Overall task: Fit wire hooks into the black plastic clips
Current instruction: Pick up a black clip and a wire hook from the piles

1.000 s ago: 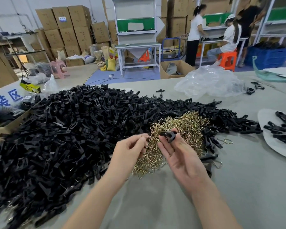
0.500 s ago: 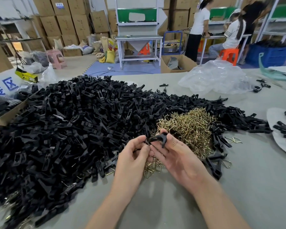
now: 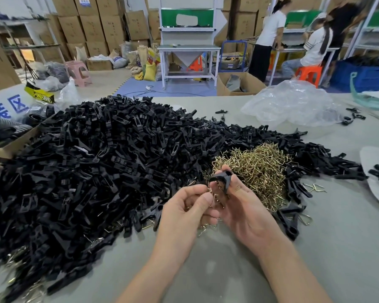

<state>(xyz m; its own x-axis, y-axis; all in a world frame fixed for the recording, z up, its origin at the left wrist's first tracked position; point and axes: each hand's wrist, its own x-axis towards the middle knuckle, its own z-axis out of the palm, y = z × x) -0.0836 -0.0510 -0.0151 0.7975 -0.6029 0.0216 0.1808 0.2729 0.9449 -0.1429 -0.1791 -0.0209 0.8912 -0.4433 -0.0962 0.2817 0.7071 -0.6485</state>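
Clip (image 3: 221, 178) location: I read it as pinched in the right hand (image 3: 244, 209), thumb and fingertips clamped on its right end, raised above the table (image 3: 341, 254) in front of the hook heap (image 3: 258, 169). The clip's body arches from those fingertips out toward the left, with its free tip pointing at the other hand.

The left hand (image 3: 187, 207) pinches a single wire hook (image 3: 211, 190) between thumb and forefinger, the remaining fingers curled under. The hook sits just left of and below the clip's free tip. Contact between the two is too small for me to confirm.

My judgement: the coming move depends on that short offset. The hook must travel right and slightly upward, along the clip's long axis, into its underside, while the right hand holds the clip steady. The clip pile (image 3: 92, 162) lies well to the left, clear of this path.
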